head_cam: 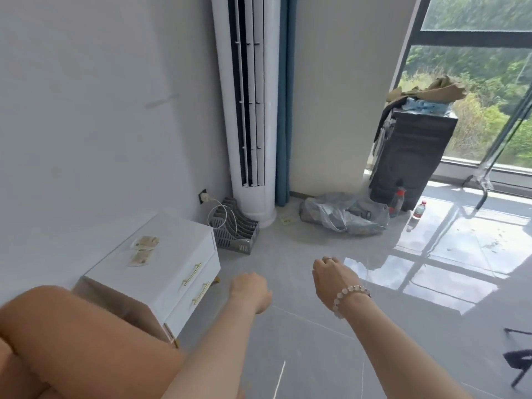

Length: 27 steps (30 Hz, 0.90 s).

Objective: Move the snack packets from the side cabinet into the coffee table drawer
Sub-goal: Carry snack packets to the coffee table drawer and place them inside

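Note:
A white side cabinet (161, 272) with two gold-handled drawers stands against the left wall. On its top lie two pale snack packets, one nearer the wall (146, 242) and one closer to me (140, 259). My left hand (251, 289) hangs in the air to the right of the cabinet's front, fingers curled shut with nothing in them. Further right, my right hand (331, 273), with a ring and a bead bracelet at the wrist, is also curled shut and empty. Both drawers are shut. The coffee table is not in view.
A tan sofa arm (72, 341) fills the lower left. A grey file rack (234, 228) and tall white air conditioner (250, 110) stand behind the cabinet. A plastic bag (342, 214), bottles and a dark box (414, 156) sit by the window. Grey tiled floor (302, 335) lies ahead.

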Available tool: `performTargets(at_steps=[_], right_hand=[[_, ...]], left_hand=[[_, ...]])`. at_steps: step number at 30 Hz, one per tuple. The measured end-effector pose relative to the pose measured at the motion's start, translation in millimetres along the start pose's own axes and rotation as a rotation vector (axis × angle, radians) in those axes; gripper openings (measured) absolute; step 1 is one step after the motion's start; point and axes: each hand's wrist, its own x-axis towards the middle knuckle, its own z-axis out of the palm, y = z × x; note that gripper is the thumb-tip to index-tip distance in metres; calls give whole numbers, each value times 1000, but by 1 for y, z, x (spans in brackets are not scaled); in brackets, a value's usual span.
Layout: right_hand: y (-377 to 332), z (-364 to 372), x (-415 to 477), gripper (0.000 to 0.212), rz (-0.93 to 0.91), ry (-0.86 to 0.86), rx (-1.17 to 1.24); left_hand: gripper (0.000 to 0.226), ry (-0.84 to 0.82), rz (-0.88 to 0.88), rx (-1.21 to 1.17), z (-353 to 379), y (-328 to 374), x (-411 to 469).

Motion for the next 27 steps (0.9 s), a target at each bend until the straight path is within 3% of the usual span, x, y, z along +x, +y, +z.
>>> performTargets(at_steps=[5,13,18,22,27], right_hand=[[46,-28,90,31,-68,-4,-23],[1,1,174,32,-277,-136,1],[-1,-5,255,33,-263,-122,-42],[-46,-8,311,33,-325,-154,-42],[-122,-13,390,33,-455,-131,-10]], left_hand=[[43,-19,-91,-156,-39,20,58],[41,-166,-360,-133,-35,-40,102],[35,-161,-426,-181,-50,-69,157],[34,-184,-444,-224,-62,-97,202],[36,-93,-521,-273,-98,-177,251]])
